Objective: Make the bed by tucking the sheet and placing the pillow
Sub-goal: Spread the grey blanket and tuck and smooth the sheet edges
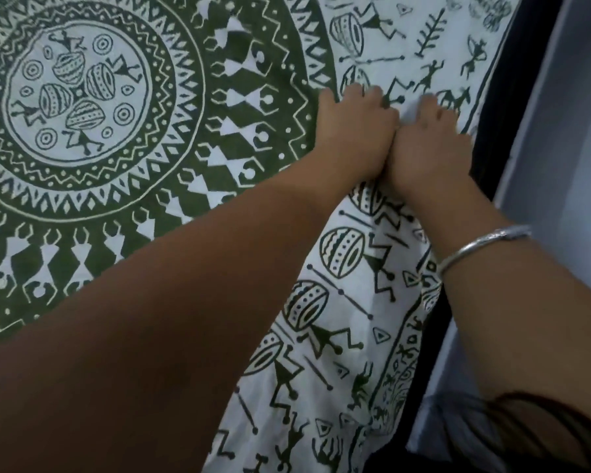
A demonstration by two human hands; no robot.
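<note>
My left hand (359, 131) and right hand (430, 141) touch each other, fingers spread flat, palms down, grasping nothing, on the sheet (191, 138).

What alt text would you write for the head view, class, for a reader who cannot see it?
Two bare hands, left hand and right hand, press side by side on a green-and-white patterned sheet near the bed's right edge. A silver bangle circles the right wrist.

Both hands — left hand (359, 131), right hand (430, 145) — are lying side by side, touching, on the sheet (185, 165). The wall (560, 148) is running along the bed's right edge — seemingly just beside it.
</note>
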